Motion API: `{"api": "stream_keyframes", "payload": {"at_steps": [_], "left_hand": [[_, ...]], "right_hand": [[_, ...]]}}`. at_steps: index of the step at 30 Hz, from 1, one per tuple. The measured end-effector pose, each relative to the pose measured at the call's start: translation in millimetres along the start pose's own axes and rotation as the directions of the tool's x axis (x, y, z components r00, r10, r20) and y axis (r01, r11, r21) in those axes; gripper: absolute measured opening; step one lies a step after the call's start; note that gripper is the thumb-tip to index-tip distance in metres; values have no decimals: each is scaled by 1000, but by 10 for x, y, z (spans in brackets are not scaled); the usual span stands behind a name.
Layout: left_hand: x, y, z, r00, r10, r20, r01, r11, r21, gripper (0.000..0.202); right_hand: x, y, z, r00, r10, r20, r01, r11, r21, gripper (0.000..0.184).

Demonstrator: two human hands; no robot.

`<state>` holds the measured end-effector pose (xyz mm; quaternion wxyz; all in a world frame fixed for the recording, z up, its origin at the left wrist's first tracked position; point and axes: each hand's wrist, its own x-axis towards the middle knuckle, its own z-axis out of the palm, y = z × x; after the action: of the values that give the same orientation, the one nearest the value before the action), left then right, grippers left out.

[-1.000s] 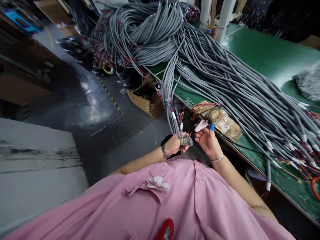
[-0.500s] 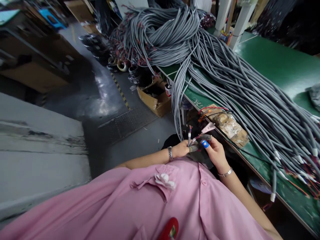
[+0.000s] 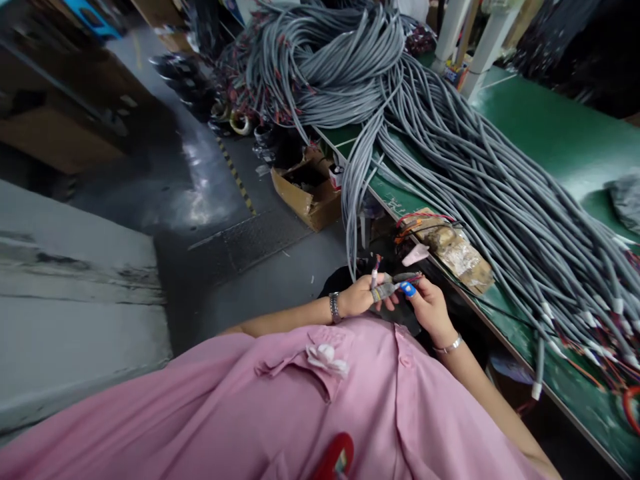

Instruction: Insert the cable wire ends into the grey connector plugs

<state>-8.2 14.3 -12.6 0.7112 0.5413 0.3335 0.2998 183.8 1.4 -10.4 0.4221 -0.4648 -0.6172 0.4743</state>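
Note:
In the head view my left hand (image 3: 359, 297) is closed around the end of a grey cable (image 3: 374, 277), whose white collar and coloured wires stick up past the fingers. Grey coverings sit on some fingertips. Just to its right, my right hand (image 3: 431, 308) pinches thin dark and red wires (image 3: 413, 279) between thumb and fingers; its thumb wears a blue covering. Both hands are close together in front of the pink shirt (image 3: 370, 373). Several grey cables (image 3: 351, 220) hang over the bench edge down toward my left hand.
A large heap of grey cables (image 3: 345, 73) lies along the green bench (image 3: 530, 107). At its near edge sits a wooden block (image 3: 463, 257) wrapped in tape, with a pale pink clip-like piece (image 3: 416, 254) beside it. An open cardboard box (image 3: 305, 200) stands on the floor.
My left hand's fingers have shifted toward the right hand, and its covered fingertips now reach the wires beside the right thumb. The view has moved slightly.

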Motion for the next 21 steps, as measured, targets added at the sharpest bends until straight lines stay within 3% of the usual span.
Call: {"api": "stream_keyframes", "payload": {"at_steps": [6, 10, 17, 21], "left_hand": [[18, -30, -7, 998, -41, -40, 42, 998, 46, 40], [47, 1, 26, 998, -9, -67, 18, 991, 129, 37], [68, 102, 124, 994, -98, 39, 95, 993, 62, 45], [59, 114, 150, 993, -118, -15, 119, 988, 96, 42]], "right_hand": [[33, 22, -8, 981, 169, -96, -145, 965, 218, 21], [38, -24, -21, 981, 176, -77, -142, 934, 327, 21], [54, -71, -60, 992, 126, 34, -130, 966, 223, 19], [91, -72, -55, 987, 147, 58, -156, 963, 220, 21]]}}
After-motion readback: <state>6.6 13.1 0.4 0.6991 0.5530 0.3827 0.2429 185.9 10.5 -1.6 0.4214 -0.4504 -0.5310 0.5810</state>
